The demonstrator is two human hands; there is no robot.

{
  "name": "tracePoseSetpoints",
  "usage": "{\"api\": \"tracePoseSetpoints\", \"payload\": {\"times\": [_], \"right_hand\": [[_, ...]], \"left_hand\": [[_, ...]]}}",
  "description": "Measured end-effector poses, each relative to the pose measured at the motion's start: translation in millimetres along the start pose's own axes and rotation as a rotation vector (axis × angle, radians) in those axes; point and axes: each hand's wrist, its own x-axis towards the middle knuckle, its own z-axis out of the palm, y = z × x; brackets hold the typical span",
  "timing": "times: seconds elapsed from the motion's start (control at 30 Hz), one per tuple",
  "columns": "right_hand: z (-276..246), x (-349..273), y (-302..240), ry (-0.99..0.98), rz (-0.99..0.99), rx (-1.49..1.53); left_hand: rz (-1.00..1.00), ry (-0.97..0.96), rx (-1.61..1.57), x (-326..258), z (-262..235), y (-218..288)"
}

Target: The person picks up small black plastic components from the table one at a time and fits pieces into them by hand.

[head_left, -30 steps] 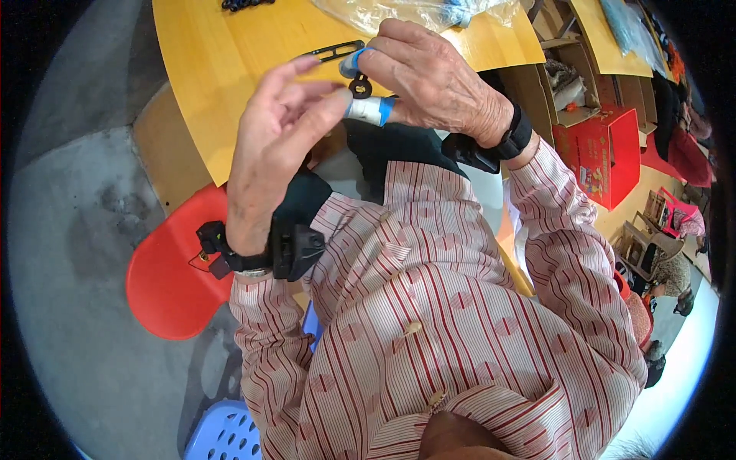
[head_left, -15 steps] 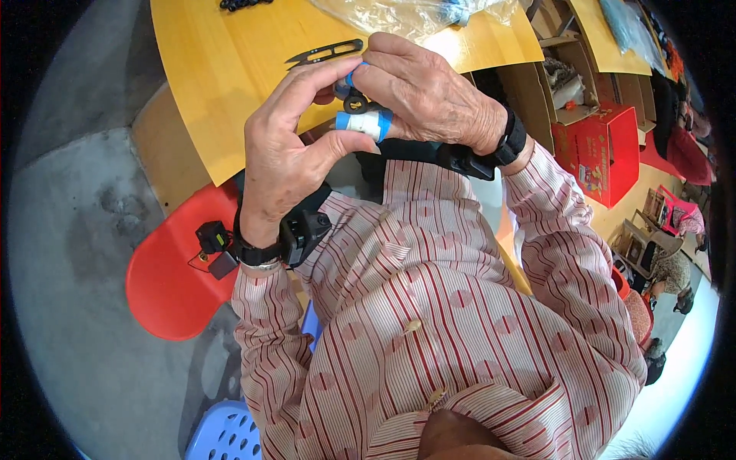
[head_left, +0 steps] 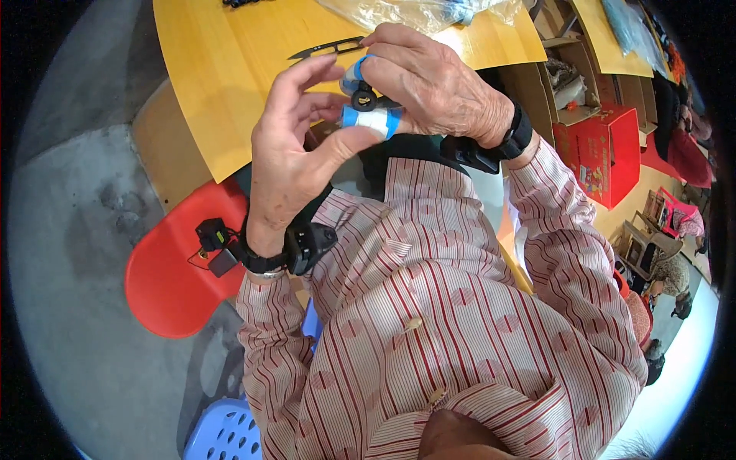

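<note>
Both hands are raised together just above the near edge of the yellow bench (head_left: 207, 92), working one small item between them. The left hand (head_left: 287, 153) has thumb and forefinger closed as a grip on a small white-and-blue piece (head_left: 373, 120), apparently to steady it from below. The right hand (head_left: 433, 84) is curled over the top, its fingers closed on a small black wheel-like part (head_left: 363, 97) that sits against that piece; the pairing suggests one part is being fitted or turned on the other, though the joint itself is hidden by the fingers. A pair of dark thread snips (head_left: 326, 48) lies flat on the bench just beyond the hands, within easy reach. A clear plastic bag (head_left: 414, 11) rests at the far edge of the bench; its contents are pale and bluish but too blurred to identify. To the right, an open red carton (head_left: 598, 153) stands on the floor; its contents cannot be told
</note>
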Motion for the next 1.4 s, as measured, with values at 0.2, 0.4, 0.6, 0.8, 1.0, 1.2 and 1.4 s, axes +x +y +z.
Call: {"api": "tracePoseSetpoints", "payload": {"times": [0.2, 0.4, 0.6, 0.8, 1.0, 1.2, 1.4], "right_hand": [[3, -4, 0, -0.026, 0.005, -0.112], [2, -4, -1, -0.078, 0.031, -0.175], [-3, -6, -3, -0.119, 0.093, -0.056], [4, -5, -1, 0.006, 0.091, 0.008], [3, -6, -1, -0.008, 0.084, 0.092], [6, -10, -2, -0.006, 0.099, 0.08], [5, -9, -7, -0.025, 0.12, 0.105]], "left_hand": [[-0.075, 0.152, 0.247, -16, 13, -7], [0.211, 0.252, 0.692, -12, 20, -7], [-0.151, 0.1, -0.192, -4, 13, -5], [-0.145, 0.154, -0.372, -2, 13, -6], [-0.183, 0.116, -0.329, 0, 5, -4], [-0.261, 0.039, -0.281, 6, 2, 7], [-0.279, -0.009, -0.242, 8, -4, 7]]}}
